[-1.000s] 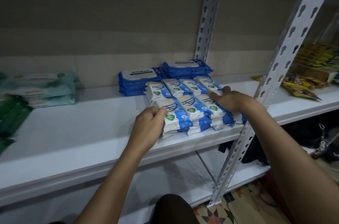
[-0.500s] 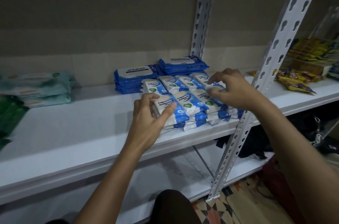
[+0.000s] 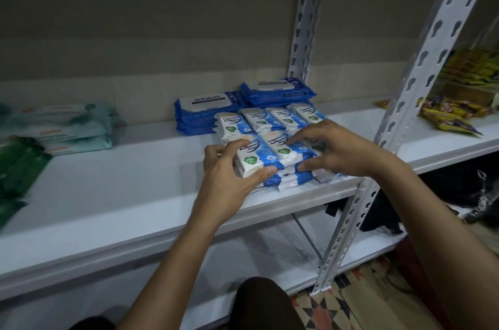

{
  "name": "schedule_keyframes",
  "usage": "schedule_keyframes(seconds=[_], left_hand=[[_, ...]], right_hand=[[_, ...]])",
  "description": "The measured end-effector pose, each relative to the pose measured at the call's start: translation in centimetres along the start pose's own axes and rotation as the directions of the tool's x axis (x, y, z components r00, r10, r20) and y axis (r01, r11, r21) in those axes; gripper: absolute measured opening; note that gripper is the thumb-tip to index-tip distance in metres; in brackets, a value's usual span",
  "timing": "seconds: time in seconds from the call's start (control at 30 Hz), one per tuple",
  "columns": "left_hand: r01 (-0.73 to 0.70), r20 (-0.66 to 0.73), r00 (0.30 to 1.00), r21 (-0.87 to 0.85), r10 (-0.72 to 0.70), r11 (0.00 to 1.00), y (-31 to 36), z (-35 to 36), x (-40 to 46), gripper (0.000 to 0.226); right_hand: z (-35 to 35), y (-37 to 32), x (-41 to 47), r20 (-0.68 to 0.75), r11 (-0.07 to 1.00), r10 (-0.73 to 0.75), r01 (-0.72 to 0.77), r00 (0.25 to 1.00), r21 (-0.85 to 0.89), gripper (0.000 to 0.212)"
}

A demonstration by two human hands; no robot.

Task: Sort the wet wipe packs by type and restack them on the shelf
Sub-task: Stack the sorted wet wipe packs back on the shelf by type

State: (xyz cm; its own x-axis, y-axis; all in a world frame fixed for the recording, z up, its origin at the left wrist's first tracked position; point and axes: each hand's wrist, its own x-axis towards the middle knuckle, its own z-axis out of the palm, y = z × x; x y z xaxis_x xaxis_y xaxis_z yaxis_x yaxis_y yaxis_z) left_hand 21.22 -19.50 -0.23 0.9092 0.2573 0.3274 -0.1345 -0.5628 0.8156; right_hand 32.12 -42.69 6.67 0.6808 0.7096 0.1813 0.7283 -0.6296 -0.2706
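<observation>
Small white-and-blue antibacterial wipe packs (image 3: 279,147) lie stacked in two rows near the front of the white shelf (image 3: 129,194). My left hand (image 3: 229,181) grips the left end of the front row, thumb under the front edge and fingers over the top. My right hand (image 3: 334,151) grips the right end of the same row, fingers curled over the packs. Behind them stand two stacks of larger dark blue "antabax" packs (image 3: 208,111). Pale green wipe packs (image 3: 67,127) are stacked at the far left, beside dark green packs (image 3: 19,167).
A white perforated upright (image 3: 399,119) stands just right of my right hand, another post (image 3: 305,27) at the back. Yellow and purple snack packets (image 3: 448,116) lie on the neighbouring shelf to the right. A lower shelf (image 3: 297,248) and a patterned floor mat (image 3: 351,308) are below.
Both hands have closed in on the two ends of the front row of small packs. My right hand came down from the back row to the front one.
</observation>
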Motion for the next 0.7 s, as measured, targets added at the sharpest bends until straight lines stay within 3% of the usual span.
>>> schedule_keyframes(seconds=[0.1, 0.27, 0.43, 0.7], left_hand=[[-0.013, 0.005, 1.000, 0.004, 0.013, 1.000, -0.3, 0.0, 0.1, 0.082], [-0.025, 0.018, 1.000, 0.017, 0.025, 1.000, -0.5, 0.0, 0.2, 0.090], [-0.026, 0.045, 0.999, 0.023, 0.025, 0.999, -0.8, 0.0, 0.3, 0.098], [-0.023, 0.053, 0.998, 0.022, 0.021, 1.000, -0.9, 0.1, 0.5, 0.099]], right_hand=[[0.4, 0.4, -0.7, 0.013, 0.999, -0.021, 0.022, 1.000, -0.029, 0.057], [-2.1, 1.4, -2.2, 0.128, 0.976, 0.158, -0.135, 0.979, -0.173, 0.088], [-2.9, 2.1, -2.0, 0.108, 0.974, 0.174, -0.155, 0.979, -0.167, 0.075], [-2.6, 2.4, -2.2, 0.121, 0.971, 0.187, -0.165, 0.975, -0.171, 0.076]])
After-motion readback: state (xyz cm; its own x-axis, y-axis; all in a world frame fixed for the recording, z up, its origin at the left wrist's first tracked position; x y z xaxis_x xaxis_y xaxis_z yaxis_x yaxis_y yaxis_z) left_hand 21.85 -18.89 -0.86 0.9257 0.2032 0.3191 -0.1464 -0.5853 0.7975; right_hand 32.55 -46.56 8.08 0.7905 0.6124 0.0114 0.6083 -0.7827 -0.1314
